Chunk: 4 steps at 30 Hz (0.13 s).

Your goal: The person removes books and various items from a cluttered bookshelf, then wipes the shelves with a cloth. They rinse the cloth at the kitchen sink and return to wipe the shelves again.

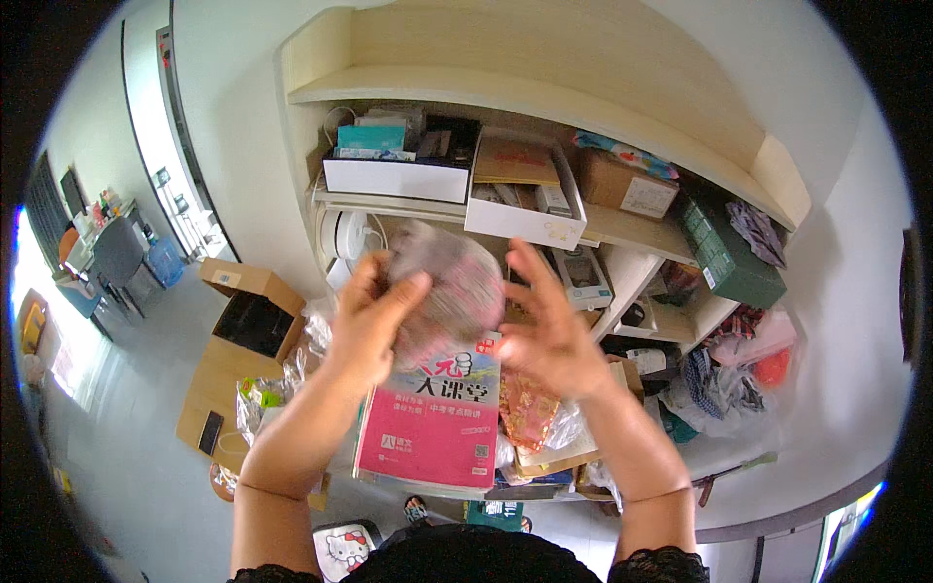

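My left hand grips a roundish grey and pink bundle, its thumb lying across the near side. Motion blurs the bundle, so I cannot tell whether it is cloth or something wrapped in plastic. At its right side is my right hand, fingers spread and raised; it does not appear to grip anything. Just below both hands lies a pink-covered textbook on a stack, its upper part hidden by the bundle. Orange patterned packaging sits to the right of the book, partly behind my right wrist.
Ahead stands a wooden shelf unit holding a white box, an open white drawer box, a brown carton and a dark green box. Bagged clothes lie right. An open cardboard box stands left.
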Tool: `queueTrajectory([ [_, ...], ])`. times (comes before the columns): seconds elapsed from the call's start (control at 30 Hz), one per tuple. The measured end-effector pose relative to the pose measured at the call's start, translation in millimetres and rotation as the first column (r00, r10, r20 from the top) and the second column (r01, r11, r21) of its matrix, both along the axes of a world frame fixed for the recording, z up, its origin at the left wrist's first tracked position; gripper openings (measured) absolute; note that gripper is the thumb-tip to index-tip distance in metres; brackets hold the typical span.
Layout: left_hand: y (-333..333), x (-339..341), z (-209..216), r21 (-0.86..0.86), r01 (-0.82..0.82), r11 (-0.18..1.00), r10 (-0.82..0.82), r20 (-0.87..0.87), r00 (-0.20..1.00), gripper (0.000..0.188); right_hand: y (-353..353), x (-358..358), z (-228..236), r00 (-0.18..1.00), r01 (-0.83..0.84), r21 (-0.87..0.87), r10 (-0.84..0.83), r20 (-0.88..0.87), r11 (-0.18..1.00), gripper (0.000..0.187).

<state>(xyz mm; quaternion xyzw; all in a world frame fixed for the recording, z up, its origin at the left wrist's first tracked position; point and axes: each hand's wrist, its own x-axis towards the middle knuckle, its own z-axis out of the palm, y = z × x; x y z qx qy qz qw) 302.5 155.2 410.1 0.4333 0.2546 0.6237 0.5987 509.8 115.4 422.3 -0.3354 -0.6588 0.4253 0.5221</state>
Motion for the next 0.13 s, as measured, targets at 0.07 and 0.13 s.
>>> queueTrajectory([
  [0.07,0.6,7.2,-5.0,0.002,0.104,0.995,-0.104,-0.037,0.994,0.03,18.6,-26.1,-16.9,0.992,-0.023,0.22,-0.005,0.127,0.975,0.097],
  [0.13,3.6,-1.3,-3.9,0.0,0.214,0.977,-0.213,-0.044,0.976,0.038,17.0,-40.2,-14.7,0.999,0.023,0.103,-0.026,0.03,0.994,0.102],
])
